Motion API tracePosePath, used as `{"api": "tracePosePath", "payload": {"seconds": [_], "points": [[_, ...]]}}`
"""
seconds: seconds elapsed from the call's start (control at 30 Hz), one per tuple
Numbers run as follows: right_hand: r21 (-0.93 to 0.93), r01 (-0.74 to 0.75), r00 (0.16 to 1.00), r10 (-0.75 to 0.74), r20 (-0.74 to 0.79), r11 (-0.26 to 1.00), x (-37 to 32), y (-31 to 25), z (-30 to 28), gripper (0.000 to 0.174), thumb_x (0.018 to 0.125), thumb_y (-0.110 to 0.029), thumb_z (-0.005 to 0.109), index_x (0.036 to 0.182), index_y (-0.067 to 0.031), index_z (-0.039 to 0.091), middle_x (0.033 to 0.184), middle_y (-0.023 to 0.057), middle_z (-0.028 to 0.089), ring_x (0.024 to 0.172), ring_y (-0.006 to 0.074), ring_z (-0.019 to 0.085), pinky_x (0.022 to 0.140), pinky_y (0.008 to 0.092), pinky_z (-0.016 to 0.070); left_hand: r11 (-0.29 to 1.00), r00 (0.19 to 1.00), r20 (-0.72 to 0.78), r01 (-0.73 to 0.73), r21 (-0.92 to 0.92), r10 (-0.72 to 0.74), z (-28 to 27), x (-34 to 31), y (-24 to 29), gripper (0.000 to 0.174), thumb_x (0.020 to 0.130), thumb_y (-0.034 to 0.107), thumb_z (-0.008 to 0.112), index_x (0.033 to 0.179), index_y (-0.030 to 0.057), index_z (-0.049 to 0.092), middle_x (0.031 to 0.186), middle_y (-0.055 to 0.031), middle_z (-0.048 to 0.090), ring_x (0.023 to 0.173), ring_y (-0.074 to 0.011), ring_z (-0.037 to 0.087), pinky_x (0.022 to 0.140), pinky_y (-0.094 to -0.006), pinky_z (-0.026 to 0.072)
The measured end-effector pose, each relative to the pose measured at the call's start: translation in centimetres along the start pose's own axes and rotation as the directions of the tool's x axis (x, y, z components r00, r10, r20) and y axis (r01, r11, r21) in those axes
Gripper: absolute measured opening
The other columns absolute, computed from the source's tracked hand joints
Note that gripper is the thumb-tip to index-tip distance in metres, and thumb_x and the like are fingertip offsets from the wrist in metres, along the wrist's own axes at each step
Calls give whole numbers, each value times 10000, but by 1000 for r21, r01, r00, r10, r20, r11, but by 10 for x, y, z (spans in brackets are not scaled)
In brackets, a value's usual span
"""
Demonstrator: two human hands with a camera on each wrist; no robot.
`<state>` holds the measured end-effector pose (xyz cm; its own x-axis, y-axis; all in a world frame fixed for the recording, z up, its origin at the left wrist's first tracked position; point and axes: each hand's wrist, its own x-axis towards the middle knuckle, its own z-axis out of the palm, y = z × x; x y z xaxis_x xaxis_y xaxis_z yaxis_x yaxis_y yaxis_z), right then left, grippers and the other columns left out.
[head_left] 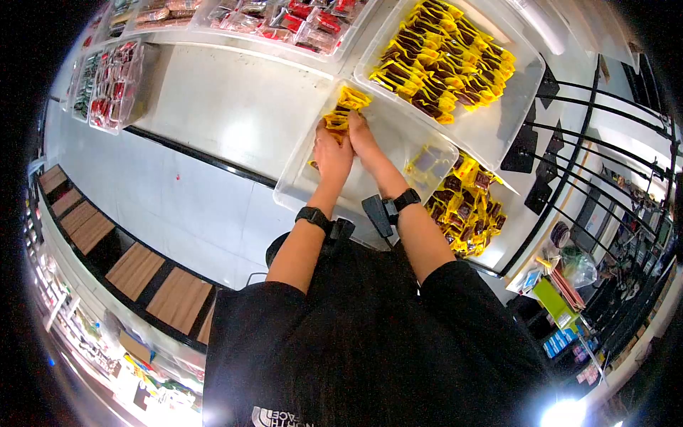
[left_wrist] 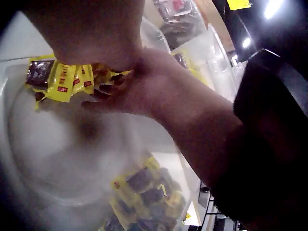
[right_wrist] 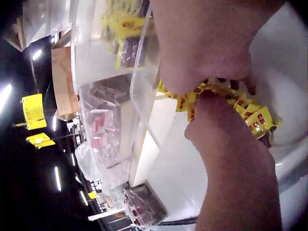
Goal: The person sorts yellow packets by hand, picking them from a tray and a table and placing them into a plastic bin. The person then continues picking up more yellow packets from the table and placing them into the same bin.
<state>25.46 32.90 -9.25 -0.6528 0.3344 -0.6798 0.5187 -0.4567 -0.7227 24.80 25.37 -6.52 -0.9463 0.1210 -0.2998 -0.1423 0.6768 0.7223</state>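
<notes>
Both hands reach into a clear plastic bin [head_left: 407, 133] and hold a short row of small yellow packets [head_left: 350, 102] with dark contents. My left hand [head_left: 332, 154] grips the row from its left side, while my right hand [head_left: 363, 136] curls around it from the right. In the left wrist view, packets [left_wrist: 62, 79] stick out past the hands, packed face to face. The right wrist view shows more packets [right_wrist: 256, 118] between and beyond the fingers. Some fingertips are hidden behind the hands and packets.
A larger clear bin [head_left: 523, 75] with rows of yellow packets [head_left: 445, 60] stands beyond on the right. Loose yellow packets [head_left: 466, 206] lie in a heap by my right forearm. Bins of red packets [head_left: 306, 28] line the back, and another bin [head_left: 114, 89] stands left.
</notes>
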Motion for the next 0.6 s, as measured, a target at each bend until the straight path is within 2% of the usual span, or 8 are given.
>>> {"api": "tracePosePath", "payload": {"seconds": [0.03, 0.1, 0.23, 0.33, 0.4, 0.43, 0.5, 0.6], "points": [[4, 0, 1000, 0, -3, 1000, -10, -7, 2, 475, 914, -381, 277, 1128, 1, 461, 1181, 184, 461, 1072, 312, 450, 901, 385, 361, 998, 999, -2, -32, 47, 32, 1, 1, -3, 587, 738, 159, 559, 1229, -45, 312, 1139, -251, 474, 1061, -379, 453, 909, -426, 337], [283, -168, 985, 174, 5, 944, -26, -16, 4, 481, 917, -396, 276, 1186, -23, 419, 1179, 143, 455, 1070, 274, 455, 894, 350, 368, 993, 997, 3, -71, 99, 71, 2, 5, -8, 593, 730, 158, 561, 1228, -46, 312, 1129, -249, 482, 1052, -382, 461, 899, -424, 350], [303, -120, 989, 140, -44, 945, -21, 1, 4, 512, 917, -409, 273, 1238, -21, 362, 1216, 127, 420, 1104, 245, 432, 905, 332, 358, 992, 989, 86, -111, -66, 116, 5, 14, -23, 552, 757, 141, 526, 1232, -51, 320, 1175, -263, 441, 1073, -371, 460, 912, -394, 368], [249, -35, 998, 22, 55, 968, -18, 1, 4, 545, 914, -419, 263, 1262, -5, 333, 1258, 155, 384, 1151, 279, 391, 944, 378, 321, 966, 975, 113, -168, -196, 192, 4, 18, -27, 550, 749, 118, 514, 1232, -57, 315, 1181, -267, 428, 1070, -384, 452, 919, -392, 361], [181, -85, 996, 77, 51, 980, -25, -4, 4, 547, 891, -492, 297, 1267, -95, 326, 1228, 106, 428, 1135, 240, 411, 823, 404, 431, 953, 961, 126, -215, -213, 245, 2, 19, -27, 551, 739, 100, 509, 1229, -60, 313, 1186, -273, 418, 1068, -405, 440, 922, -403, 354], [192, -83, 996, 75, 46, 978, -25, -5, 5, 547, 891, -492, 297, 1267, -95, 326, 1228, 106, 428, 1135, 240, 411, 823, 404, 431, 959, 957, 131, -239, -155, 260, 2, 19, -26, 545, 749, 102, 509, 1227, -67, 312, 1191, -276, 409, 1068, -406, 438, 913, -403, 361], [-200, 54, 990, -79, -121, 978, -24, -6, 8, 563, 909, -413, 270, 1266, 19, 323, 1290, 221, 359, 1202, 348, 315, 1011, 413, 215, 956, 946, 145, -280, -89, 291, -3, 17, -18, 538, 758, 104, 510, 1226, -74, 312, 1195, -279, 401, 1068, -406, 436, 904, -402, 369], [-341, 34, 944, -143, -298, 939, -13, -3, 7, 580, 905, -422, 283, 1275, 24, 311, 1326, 211, 323, 1236, 332, 281, 1024, 412, 200, 973, 962, 233, -181, 143, 144, -16, 9, 13, 596, 775, 164, 541, 1255, -69, 276, 1241, -274, 361, 1124, -404, 387, 918, -416, 354]]}}
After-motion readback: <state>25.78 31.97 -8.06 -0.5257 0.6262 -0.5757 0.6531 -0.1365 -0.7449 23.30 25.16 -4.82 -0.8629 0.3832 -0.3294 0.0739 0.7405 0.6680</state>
